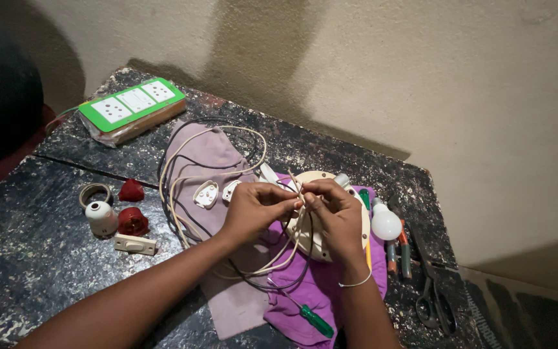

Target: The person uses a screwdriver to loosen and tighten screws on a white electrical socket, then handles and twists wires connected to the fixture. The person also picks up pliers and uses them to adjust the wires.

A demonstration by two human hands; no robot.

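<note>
Both hands meet over the middle of the dark, scuffed table. The left hand and right hand pinch the ends of a cream wire between thumb and fingertips, just above a round cream fitting lying on purple cloth. A white bulb sits just right of the fitting, scissors farther right, and a green-handled screwdriver lies below.

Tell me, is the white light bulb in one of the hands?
No, the white light bulb lies on the table to the right of the right hand, while both hands pinch cream wire.
</note>
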